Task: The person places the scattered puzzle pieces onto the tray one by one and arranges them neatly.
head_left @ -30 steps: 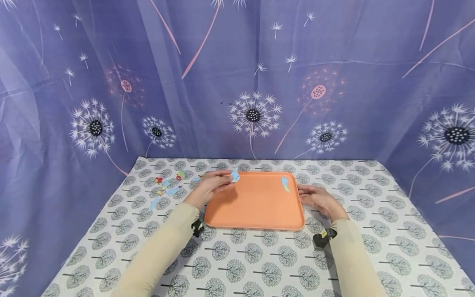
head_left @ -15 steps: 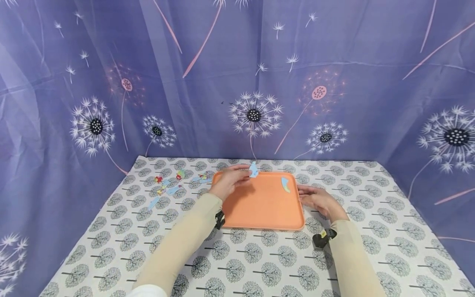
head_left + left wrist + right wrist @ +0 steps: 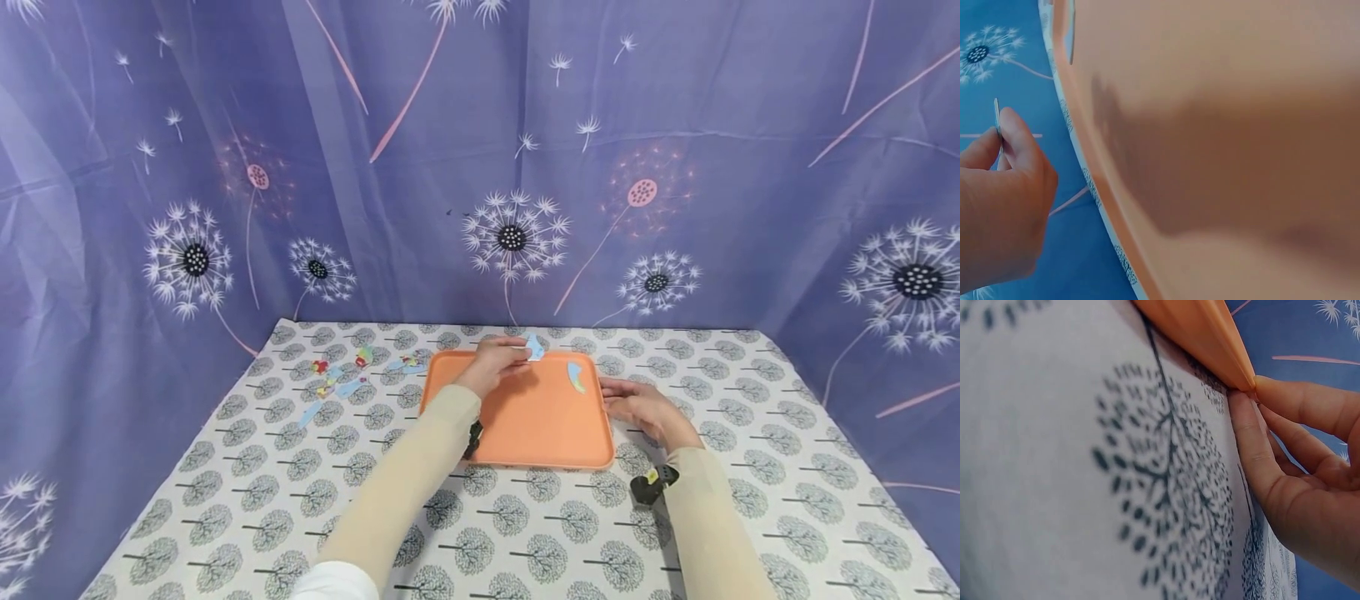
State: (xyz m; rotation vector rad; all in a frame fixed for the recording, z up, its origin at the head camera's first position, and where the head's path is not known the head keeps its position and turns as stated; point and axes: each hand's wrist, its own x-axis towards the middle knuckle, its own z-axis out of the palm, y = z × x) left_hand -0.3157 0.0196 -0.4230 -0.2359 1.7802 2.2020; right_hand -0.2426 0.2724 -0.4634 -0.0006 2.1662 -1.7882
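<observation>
My left hand pinches a thin light-blue puzzle piece between thumb and fingers, over the far edge of an orange tray. Seen edge-on in the left wrist view, the puzzle piece stands up from the fingertips, and the hand's shadow falls across the tray. A second blue piece, with some yellow-green, lies on the tray near its far right corner. My right hand is at the tray's right side; in the right wrist view its thumb and finger pinch the rim.
Several small flat pieces, blue, red, yellow and green, are scattered on the cloth left of the tray. A white tree-print cloth covers the table. Behind it hangs a purple dandelion curtain.
My left hand has carried the blue puzzle piece rightward along the tray's far side, towards the piece lying there. The right hand has stayed at the tray's right rim.
</observation>
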